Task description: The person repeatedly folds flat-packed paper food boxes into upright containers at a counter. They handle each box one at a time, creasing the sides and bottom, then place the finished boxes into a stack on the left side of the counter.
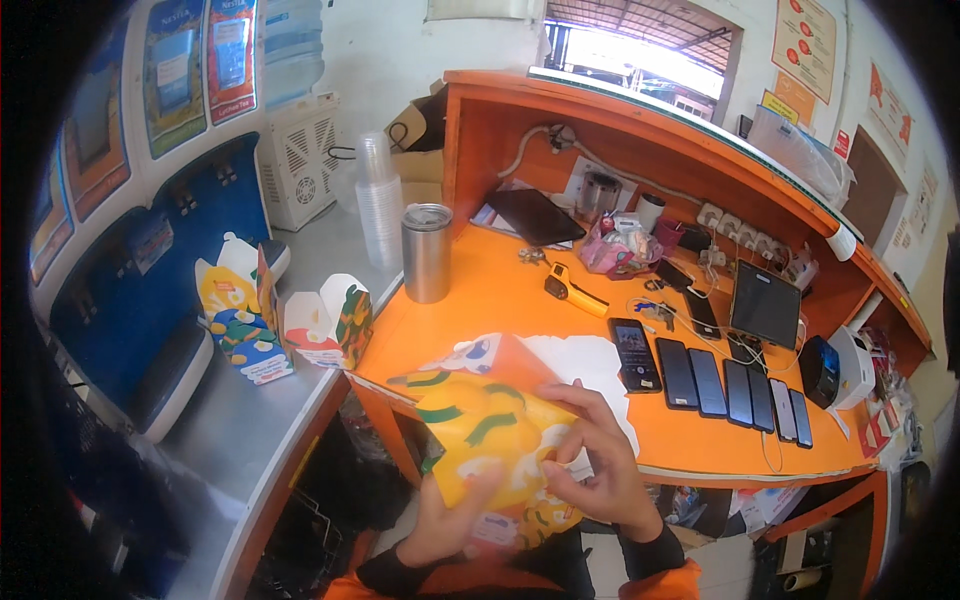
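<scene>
In front of my body, both hands hold a yellow paper takeout box (490, 410) printed with green and orange shapes. It is partly unfolded, and its lower part is blurred by motion. My left hand (445, 518) grips its lower left side, with the fingers partly smeared. At the right edge, my right hand (605, 470) pinches the board between thumb and fingers. Just beyond the box, flat white card (590, 365) lies on the orange desk (400, 335). Standing to the left are an open, patterned takeout box (328, 325) and more such boxes (245, 315), close together.
A steel tumbler (427, 255) and stacked clear plastic cups (379, 210) stand beyond the boxes. A yellow handheld thermometer (575, 290), several phones (677, 373), cables and a tablet (765, 303) occupy the desk. A drink dispenser (160, 250) stands left on the metal counter (235, 420).
</scene>
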The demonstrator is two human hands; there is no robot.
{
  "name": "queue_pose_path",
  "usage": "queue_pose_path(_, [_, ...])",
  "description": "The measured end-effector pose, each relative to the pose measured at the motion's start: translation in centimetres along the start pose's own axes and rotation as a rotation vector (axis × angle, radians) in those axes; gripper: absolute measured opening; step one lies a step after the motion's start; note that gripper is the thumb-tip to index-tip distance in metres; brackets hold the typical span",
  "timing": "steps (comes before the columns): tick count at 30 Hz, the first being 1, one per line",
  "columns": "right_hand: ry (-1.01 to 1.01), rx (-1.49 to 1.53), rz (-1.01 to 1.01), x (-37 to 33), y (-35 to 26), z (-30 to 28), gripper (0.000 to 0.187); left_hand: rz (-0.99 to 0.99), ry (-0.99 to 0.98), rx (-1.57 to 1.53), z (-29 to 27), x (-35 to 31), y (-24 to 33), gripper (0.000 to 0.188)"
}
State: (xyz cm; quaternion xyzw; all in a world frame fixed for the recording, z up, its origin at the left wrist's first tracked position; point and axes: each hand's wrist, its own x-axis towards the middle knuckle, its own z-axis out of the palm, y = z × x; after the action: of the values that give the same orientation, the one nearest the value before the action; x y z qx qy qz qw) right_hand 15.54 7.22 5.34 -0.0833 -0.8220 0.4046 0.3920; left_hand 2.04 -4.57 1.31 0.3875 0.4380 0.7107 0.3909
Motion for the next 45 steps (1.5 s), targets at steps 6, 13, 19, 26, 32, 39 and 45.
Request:
queue_pose_path(6, [0.013,-0.105,-0.011,-0.1,0.2,-0.2,0.018,-0.040,-0.024,-0.071,-0.4,0.1,0.1,0.030])
queue_pose_path(13, [0.074,-0.039,0.024,-0.3,0.6,0.1,0.017,-0.116,-0.133,-0.030,-0.5,0.0,0.2,0.038])
queue_pose_path(19, [-0.141,-0.169,-0.128,-0.5,0.7,-1.0,0.024,-0.369,-0.304,-0.331,-3.3,0.0,0.0,0.053])
queue_pose_path(26, [-0.028,-0.012,-0.041,-1.0,0.2,0.3,0.036,-0.412,-0.320,-0.656,-3.1,-1.6,-2.5,0.049])
queue_pose_path(32, [0.019,0.176,-0.063,-1.8,0.6,1.5,0.040,-0.322,-0.365,-0.809,-2.8,-2.0,-4.3,0.050])
queue_pose_path(39, [-0.013,-0.329,-0.046,-2.3,0.5,0.0,0.048,-0.039,0.036,-0.335,0.1,0.0,0.2,0.040])
queue_pose_path(45, [-0.176,-0.352,-0.096,0.4,-2.0,-0.6,0.056,-0.388,-0.276,-0.102,-1.0,-0.1,0.3,0.030])
